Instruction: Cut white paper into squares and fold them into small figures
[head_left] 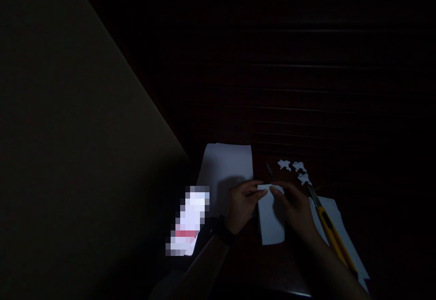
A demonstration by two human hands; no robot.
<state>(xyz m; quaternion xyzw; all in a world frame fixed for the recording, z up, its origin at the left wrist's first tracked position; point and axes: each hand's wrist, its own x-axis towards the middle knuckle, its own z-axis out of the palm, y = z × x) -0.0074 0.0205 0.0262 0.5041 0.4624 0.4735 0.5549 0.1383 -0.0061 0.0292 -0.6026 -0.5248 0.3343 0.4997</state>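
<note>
A folded sheet of white paper is held upright between my two hands, low in the middle of the dim view. My left hand pinches its top left corner, thumb in front and fingers behind. Along the top edge, the thumb of my right hand presses on the paper while its other fingers curl behind. Those fingers are partly hidden by the sheet and by the dark. A dark band circles my left wrist.
A stack of white paper lies behind my left hand. Several small folded paper pieces sit beyond my right hand. A yellow utility knife with its blade out rests on more paper. A lit, blurred screen glows at left.
</note>
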